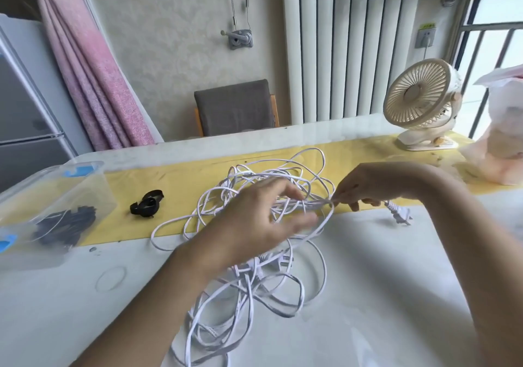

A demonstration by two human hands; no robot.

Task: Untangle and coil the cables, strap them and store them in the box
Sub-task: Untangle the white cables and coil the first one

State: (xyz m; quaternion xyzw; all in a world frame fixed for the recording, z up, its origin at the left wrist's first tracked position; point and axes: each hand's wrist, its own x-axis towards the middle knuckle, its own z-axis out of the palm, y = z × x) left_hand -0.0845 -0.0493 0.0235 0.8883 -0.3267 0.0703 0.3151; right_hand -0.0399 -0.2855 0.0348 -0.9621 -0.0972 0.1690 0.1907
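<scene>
The tangled white cables (243, 281) lie heaped mid-desk (382, 296), with the plug (400, 216) trailed out to the right. A bunch of strands beside it is pinched in the right hand's (376, 185) grip. The left hand (260, 213) is spread loose over the bulk of the heap.

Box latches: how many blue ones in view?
2. One blue latch on the clear box's far end; one on its near end, at the picture's left edge. Others may be hidden.

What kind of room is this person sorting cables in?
Most likely a room in a home: a pink curtain, a tall white radiator, and a small desk fan on the table.
</scene>
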